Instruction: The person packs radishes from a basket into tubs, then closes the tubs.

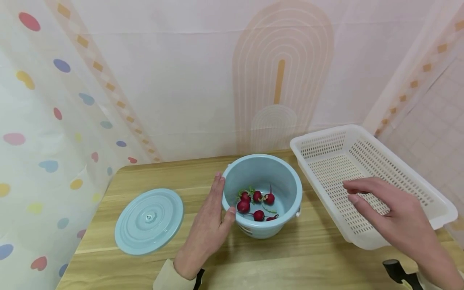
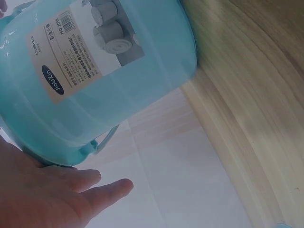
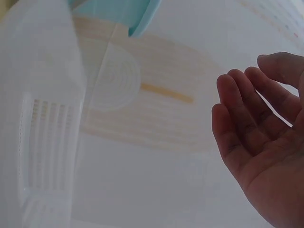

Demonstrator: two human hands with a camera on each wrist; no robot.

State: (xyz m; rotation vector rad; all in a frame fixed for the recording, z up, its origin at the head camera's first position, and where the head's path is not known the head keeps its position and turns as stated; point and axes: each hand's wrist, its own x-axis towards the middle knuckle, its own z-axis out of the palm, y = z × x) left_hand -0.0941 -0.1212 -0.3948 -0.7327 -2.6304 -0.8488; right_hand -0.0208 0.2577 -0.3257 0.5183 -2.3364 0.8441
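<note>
A light blue bucket (image 1: 270, 173) stands on the table with several small red radishes (image 1: 243, 206) at its bottom, some with green stems. The left hand (image 1: 208, 221) rests its straight fingers and thumb along the bucket's left rim. In the left wrist view a paper label (image 2: 64, 52) shows on the bucket's side, with the hand at its rim. Over the white plastic basket (image 1: 324, 169), the right hand (image 1: 398, 217) hovers with loosely bent fingers. Nothing shows between those fingers (image 3: 232, 128) in the right wrist view.
A round blue lid (image 1: 163, 217) lies flat on the wooden table (image 1: 195, 171), left of the bucket. The basket sits at the right, angled toward the corner. A patterned cloth (image 1: 192, 80) hangs behind and along the sides.
</note>
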